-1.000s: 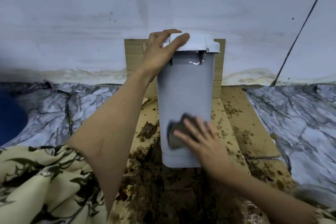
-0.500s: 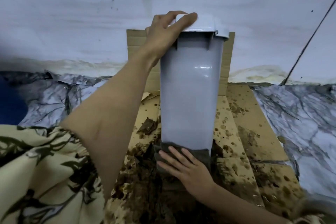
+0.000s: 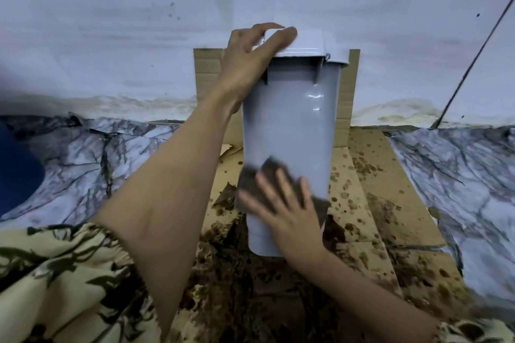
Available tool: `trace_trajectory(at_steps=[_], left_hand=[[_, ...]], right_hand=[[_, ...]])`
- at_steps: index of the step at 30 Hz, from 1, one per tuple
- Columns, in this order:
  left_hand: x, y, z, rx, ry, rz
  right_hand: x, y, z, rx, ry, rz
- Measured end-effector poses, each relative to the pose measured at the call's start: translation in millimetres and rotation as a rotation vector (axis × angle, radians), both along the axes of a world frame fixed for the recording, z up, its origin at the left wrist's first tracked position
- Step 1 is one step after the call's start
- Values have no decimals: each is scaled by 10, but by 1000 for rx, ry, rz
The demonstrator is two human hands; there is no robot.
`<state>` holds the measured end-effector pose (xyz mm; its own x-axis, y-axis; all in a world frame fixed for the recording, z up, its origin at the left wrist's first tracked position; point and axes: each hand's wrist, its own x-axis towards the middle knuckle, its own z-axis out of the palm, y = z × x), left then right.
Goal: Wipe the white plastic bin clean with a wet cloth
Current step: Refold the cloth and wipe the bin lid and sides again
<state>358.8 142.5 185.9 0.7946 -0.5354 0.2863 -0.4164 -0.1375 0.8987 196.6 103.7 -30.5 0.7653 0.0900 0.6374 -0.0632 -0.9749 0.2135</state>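
Wiping step: right hand (image 3: 287, 214) presses the cloth (image 3: 267, 175) flat under spread fingers against the bin (image 3: 289, 125) (left hand (image 3: 250, 64) grips the lid); next, wipe the wall above those fingers.

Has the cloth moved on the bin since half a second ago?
Yes. The cloth, pressed flat under the right hand, has gone up the bin wall from its bottom edge, where it met the stained cardboard, to the lower front.
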Motion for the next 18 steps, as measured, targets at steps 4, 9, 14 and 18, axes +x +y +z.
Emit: trace_trajectory(at_steps=[4, 9, 14, 18], left_hand=[[-113, 79, -22, -17, 12, -28], [-192, 86, -29, -37, 16, -30], [-174, 61, -29, -23, -11, -7], [-83, 77, -28, -17, -2, -4]], right_hand=[[-650, -200, -624, -343, 263, 111], [-756, -558, -192, -57, 148, 48], [46, -528, 992, 908, -150, 73], [246, -442, 1270, 1151, -285, 122]])
